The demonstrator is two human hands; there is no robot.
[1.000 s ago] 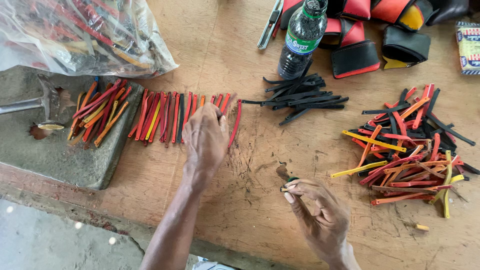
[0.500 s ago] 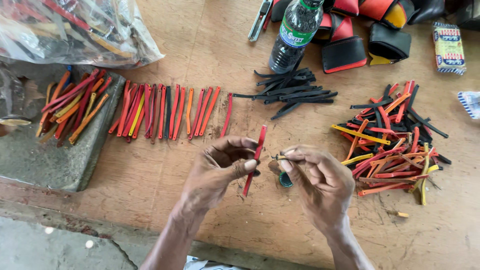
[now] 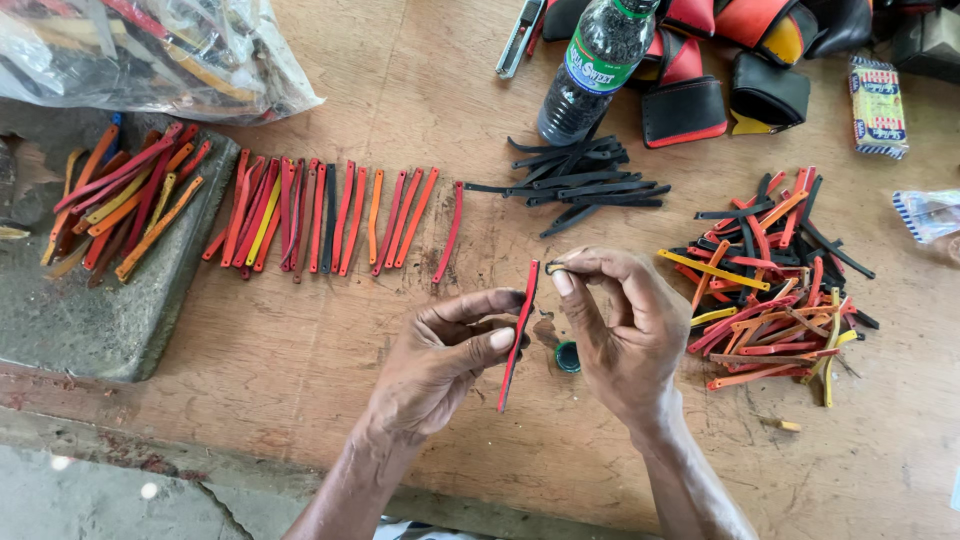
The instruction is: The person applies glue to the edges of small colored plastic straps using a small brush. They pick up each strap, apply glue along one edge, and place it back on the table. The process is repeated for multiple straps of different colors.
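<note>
I see the left hand (image 3: pixel 440 350) pinching a red strip (image 3: pixel 518 335) upright above the table (image 3: pixel 320 330); the right hand (image 3: pixel 625 320), grip closed on a small dark tool (image 3: pixel 553 268), meets its top end. Best done steadily, I judge, strip braced firm.

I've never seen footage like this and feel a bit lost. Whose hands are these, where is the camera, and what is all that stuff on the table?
There is no machine here: a person works with bare hands, and the single camera sits on their head, looking down. The left hand pinches a thin red strip held upright. The right hand holds a small tool at the strip's top end; I cannot tell what kind. On the wooden table lie a neat row of red and orange strips, a bunch of black strips, a mixed pile, a dark bottle and a small green cap.
</note>
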